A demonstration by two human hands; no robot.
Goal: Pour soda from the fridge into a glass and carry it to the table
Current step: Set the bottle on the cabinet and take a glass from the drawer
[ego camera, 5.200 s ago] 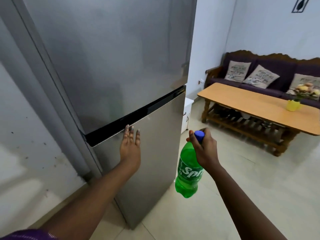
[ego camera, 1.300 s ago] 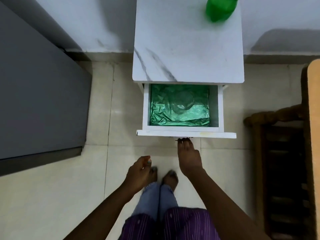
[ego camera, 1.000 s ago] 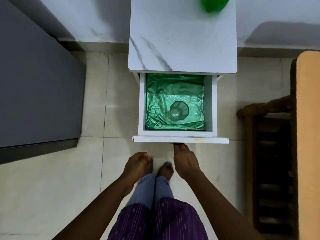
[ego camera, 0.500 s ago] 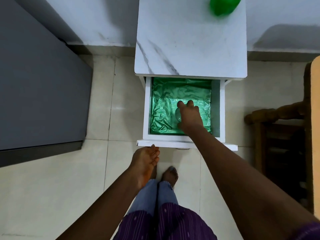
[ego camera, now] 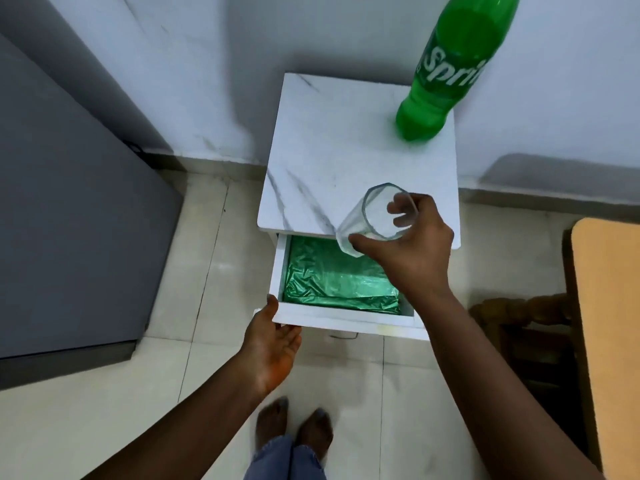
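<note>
Your left hand (ego camera: 273, 344) has moved up to the front panel of the open drawer (ego camera: 346, 322), palm open and thumb against its left corner, gripping nothing; half a second ago it hung just short of the panel. Your right hand (ego camera: 408, 244) has come out of the drawer with the glass (ego camera: 375, 216), which a moment ago stood on the green liner (ego camera: 332, 282). Your fingers are now wrapped round it and it is tilted, mouth toward you, above the front edge of the white cabinet top (ego camera: 329, 161). Beyond that grip, up and to the right, the Sprite bottle (ego camera: 446, 71) stands on the same top. The glass is fetched, so pouring looks next, probably after you push the drawer shut.
</note>
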